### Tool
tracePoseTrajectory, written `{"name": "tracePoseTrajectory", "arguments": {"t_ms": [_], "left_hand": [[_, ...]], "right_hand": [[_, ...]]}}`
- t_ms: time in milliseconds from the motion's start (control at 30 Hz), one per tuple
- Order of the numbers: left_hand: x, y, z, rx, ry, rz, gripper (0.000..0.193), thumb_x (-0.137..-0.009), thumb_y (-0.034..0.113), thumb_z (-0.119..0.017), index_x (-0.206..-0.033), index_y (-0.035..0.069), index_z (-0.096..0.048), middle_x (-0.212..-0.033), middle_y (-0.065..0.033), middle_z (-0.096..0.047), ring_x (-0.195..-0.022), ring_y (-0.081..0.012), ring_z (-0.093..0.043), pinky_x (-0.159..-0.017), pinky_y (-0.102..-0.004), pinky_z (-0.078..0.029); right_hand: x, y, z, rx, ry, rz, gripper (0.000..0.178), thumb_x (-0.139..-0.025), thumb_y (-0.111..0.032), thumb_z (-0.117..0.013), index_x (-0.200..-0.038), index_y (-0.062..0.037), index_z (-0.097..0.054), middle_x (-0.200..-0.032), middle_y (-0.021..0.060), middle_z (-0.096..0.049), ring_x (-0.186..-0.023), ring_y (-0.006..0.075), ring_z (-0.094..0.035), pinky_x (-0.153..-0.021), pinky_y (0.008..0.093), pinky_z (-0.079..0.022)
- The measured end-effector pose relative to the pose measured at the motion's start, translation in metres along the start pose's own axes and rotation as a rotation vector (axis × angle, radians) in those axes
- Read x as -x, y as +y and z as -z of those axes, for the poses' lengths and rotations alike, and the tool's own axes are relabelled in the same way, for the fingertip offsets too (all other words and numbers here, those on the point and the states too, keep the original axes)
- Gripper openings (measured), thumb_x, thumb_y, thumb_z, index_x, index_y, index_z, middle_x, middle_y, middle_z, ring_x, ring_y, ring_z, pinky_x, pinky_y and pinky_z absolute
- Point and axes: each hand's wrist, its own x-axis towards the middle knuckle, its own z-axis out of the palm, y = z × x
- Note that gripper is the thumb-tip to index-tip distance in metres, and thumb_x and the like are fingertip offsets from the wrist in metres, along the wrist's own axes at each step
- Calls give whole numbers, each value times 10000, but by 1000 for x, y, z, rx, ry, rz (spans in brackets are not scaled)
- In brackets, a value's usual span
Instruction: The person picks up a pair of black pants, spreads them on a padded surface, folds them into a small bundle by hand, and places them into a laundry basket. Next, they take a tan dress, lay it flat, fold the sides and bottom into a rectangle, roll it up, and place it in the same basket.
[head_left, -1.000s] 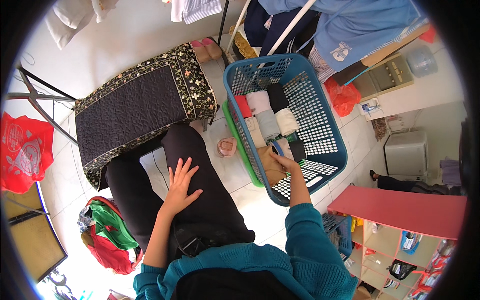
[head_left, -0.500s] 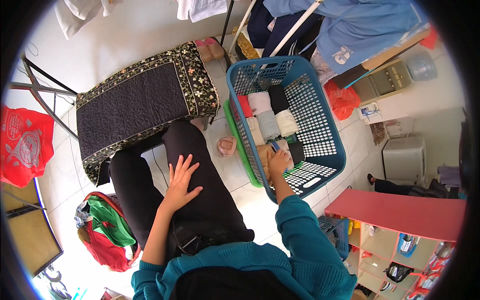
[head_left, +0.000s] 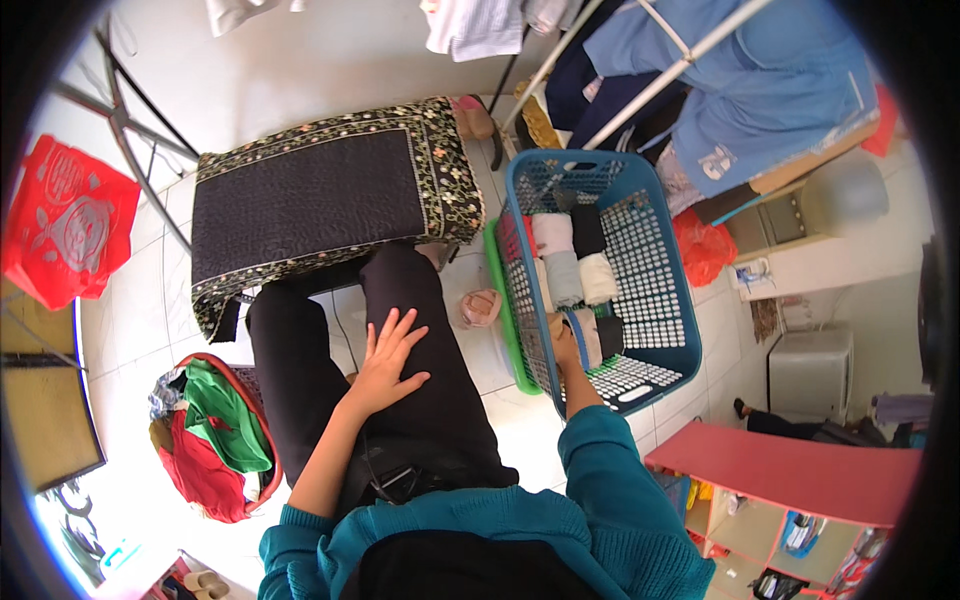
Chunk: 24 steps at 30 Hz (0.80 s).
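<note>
My left hand (head_left: 390, 362) lies flat on my black-clad thigh, fingers spread, holding nothing. My right hand (head_left: 565, 345) reaches into a blue perforated laundry basket (head_left: 655, 250), low against its left wall. Its fingers are at a tan cloth roll (head_left: 555, 322), mostly covered, and I cannot make out whether they grip it. Just right of the hand lie a pale roll with a blue stripe (head_left: 586, 335) and a black roll (head_left: 609, 335). Farther up the basket sit rolled clothes: a pale pink roll (head_left: 552, 233), a grey roll (head_left: 565, 278), a white roll (head_left: 598, 279) and another black roll (head_left: 588, 228).
A low table under a black quilted cloth (head_left: 310, 200) stands ahead of my knees. At my left is a red-rimmed basket of clothes (head_left: 215, 430). A green lid or tray (head_left: 508, 310) borders the blue basket. Hanging clothes (head_left: 740, 110) and a red shelf (head_left: 790, 470) are at the right.
My right hand has shifted from over the pale and tan rolls toward the basket's left wall, uncovering the striped roll. My left hand stays on the thigh. The whole view has shifted.
</note>
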Motion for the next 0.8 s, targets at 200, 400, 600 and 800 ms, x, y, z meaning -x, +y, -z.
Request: {"name": "tracePoseTrajectory", "arguments": {"t_ms": [200,400,600,800], "left_hand": [[8,-6,3,-1,22,13,661,-782,265,-678,-1362,128,-393,-1525,-72,-182,-1424,-296,-73,-1102,-578,-58],[8,-6,5,37,25,-11,663,-779,254,-675,-1363,123,-389,-1523,-82,-185,-1424,-311,-62,-1110,-558,-47],[12,-9,2,35,35,-9,650,-789,255,-659,-1362,117,-387,-1522,-100,-187,-1424,-321,-55,-1115,-537,-49],[10,-5,3,56,38,-29,656,-789,262,-662,-1365,113,-386,-1521,-99,-191,-1425,-315,-53,-1115,-538,-44]], "right_hand": [[-10,17,-6,-293,80,30,797,-771,-516,-631,-1332,4,-409,-1289,238,-490,-1210,347,-464,-1005,398,-370],[-48,79,-9,-906,109,-120,330,-858,-275,-586,-1054,-10,-586,-905,135,-610,-855,213,-592,-740,342,-493],[-30,74,10,-201,-51,6,463,-875,-311,-540,-1167,47,-554,-1022,219,-625,-986,306,-588,-853,377,-456],[-6,37,39,-61,170,-59,625,-877,-444,-493,-1313,1,-440,-1253,261,-520,-1176,382,-499,-985,401,-381]]}}
